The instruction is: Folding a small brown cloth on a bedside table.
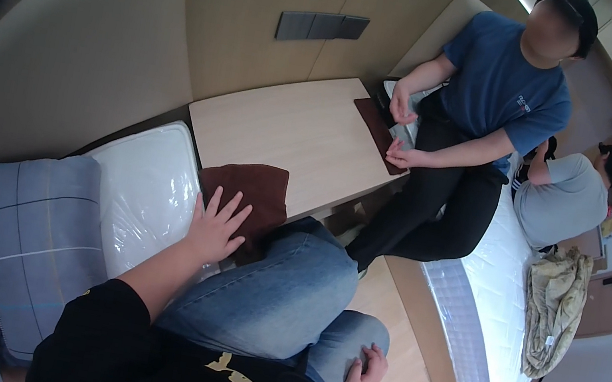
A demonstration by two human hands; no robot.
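Observation:
My left hand (217, 229) is open, fingers spread and palm down, beside my thigh. It lies where the plastic-wrapped white mattress (148, 193) meets a dark red-brown sheet of cloth or leather (260, 198). That sheet covers the near corner of a pale wooden nightstand (275, 133); whether my fingertips press on it I cannot tell. My right hand (366, 375) rests on the knee of my blue jeans (292, 274), its fingers loosely extended and holding nothing.
A folded grey-blue checked blanket (43, 236) lies at the left. Across the nightstand sits a person in a blue T-shirt (494, 85), hands apart, near another brown sheet (376, 134). Another person in grey (560, 197) sits behind, by a second wrapped mattress (487, 294) bearing a crumpled beige cover (554, 313).

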